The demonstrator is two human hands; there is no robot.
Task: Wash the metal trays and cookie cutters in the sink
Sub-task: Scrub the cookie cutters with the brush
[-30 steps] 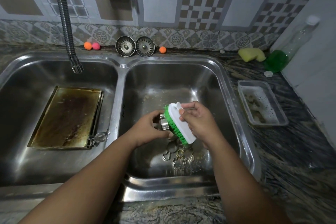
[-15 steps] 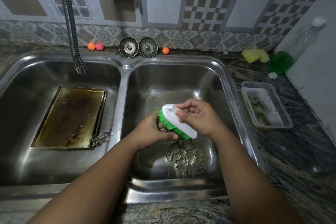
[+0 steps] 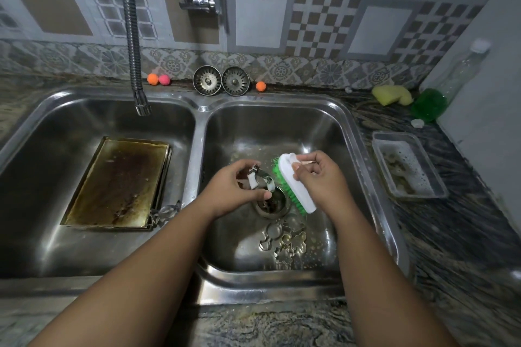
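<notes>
Head view: the left hand hovers over the right basin of the sink, above the drain. Its fingers pinch a small cookie cutter. The right hand curls round the white back of a brush, just at the cutter's 3 o'clock side.

The cutter looks like a thin metal band: light, stiff along its edge, likely springy if squeezed across, and slick with wet and suds. A pinch on the flat wall of the band, as here, seems the safest hold, since the rims may be sharp. The band's long axis runs roughly from 10 to 4 o'clock. Which way its open face looks cannot be told.

The brush lies from 11 to 5 o'clock, its green bristles turned toward 8 o'clock, at the cutter.

More loose cutters lie flat on the basin floor at 6 o'clock from the drain. One further cutter sits by the tray's near corner.

The metal tray lies flat, open face up, in the left basin, long axis about 7 to 1 o'clock. It is browned and greasy, probably heavier and best taken by its raised rims.
</notes>
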